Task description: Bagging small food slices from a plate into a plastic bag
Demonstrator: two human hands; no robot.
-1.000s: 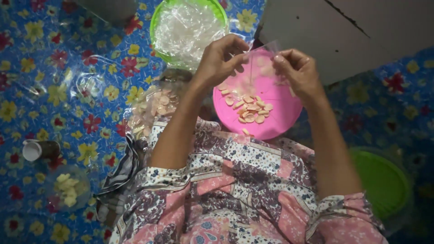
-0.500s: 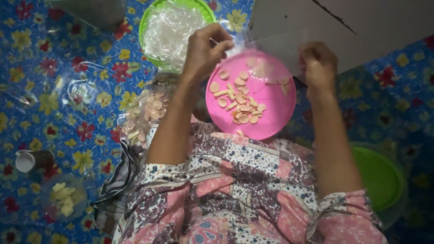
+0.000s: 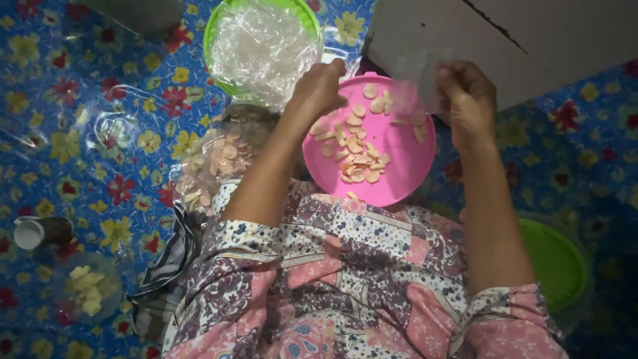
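My left hand [image 3: 319, 90] is down on the upper left part of a pink plate [image 3: 405, 176], its fingers curled among small round and strip-shaped pale crackers [image 3: 355, 156]. Whether those fingers hold any cracker is hidden. To the right, my right hand [image 3: 466, 93] pinches a small clear plastic bag [image 3: 413, 83] and holds it up over the plate's far edge. The plate rests in front of my lap, against my patterned pink top.
A green bowl [image 3: 219, 23] full of clear plastic bags stands behind the plate. A large clear bag of crackers [image 3: 212, 163] lies at its left on the flowered blue mat. Also around are a green lid [image 3: 555, 262], a small cup [image 3: 30, 233], a little bag of yellowish pieces [image 3: 86, 289] and a grey board [image 3: 531, 40].
My left hand has let go of the bag's edge and dropped onto the crackers on the plate. The right hand moved right, then stayed, still gripping the bag.
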